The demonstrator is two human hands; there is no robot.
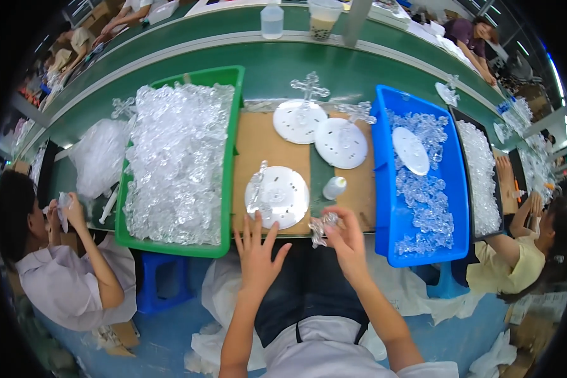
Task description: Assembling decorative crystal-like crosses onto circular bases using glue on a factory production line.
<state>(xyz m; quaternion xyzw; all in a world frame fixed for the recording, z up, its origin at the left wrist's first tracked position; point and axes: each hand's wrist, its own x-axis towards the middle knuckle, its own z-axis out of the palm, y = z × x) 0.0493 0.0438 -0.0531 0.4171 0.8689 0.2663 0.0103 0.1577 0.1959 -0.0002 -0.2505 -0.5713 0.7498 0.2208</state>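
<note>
A white round disc with small dark holes lies on brown cardboard, and a clear plastic piece stands on its left part. My left hand rests at the near edge of this disc, fingers spread, gripping nothing. Between the thumb and fingers of my right hand is a clear plastic ornament piece, held just right of the disc. A small white bottle stands beyond that hand. Farther back are two more white discs, one at the left and one at the right, each bearing clear pieces.
To the left, a green bin is heaped with clear plastic parts. On the right, a blue bin holds more parts and a white disc. Behind stand a clear bottle and a cup. Other people sit at both sides.
</note>
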